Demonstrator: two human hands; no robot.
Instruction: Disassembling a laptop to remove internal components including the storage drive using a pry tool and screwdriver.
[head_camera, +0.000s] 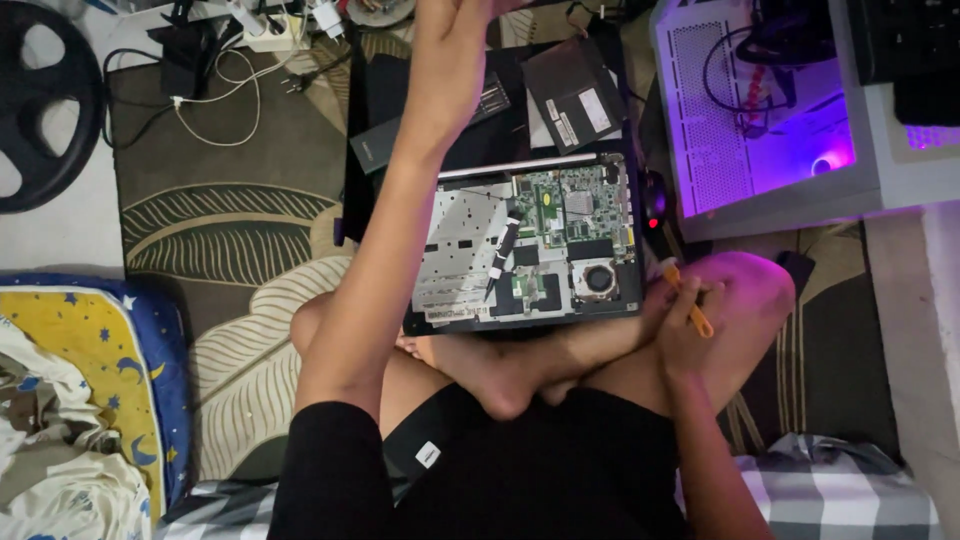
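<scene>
Orange screwdriver gripped in right hand, beside an opened laptop with circuitry bared; left hand reaches beyond frame, grip cannot be told.

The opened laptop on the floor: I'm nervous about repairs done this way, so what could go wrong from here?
1. The opened laptop sits against the bare feet, circuit board exposed; a shift of the legs might knock it.
2. The right hand holds an orange screwdriver close to the laptop's edge; a slip could scratch the board.
3. The left hand reaches out past the top of the picture, that forearm hanging over the laptop; it could brush loose parts.
</scene>
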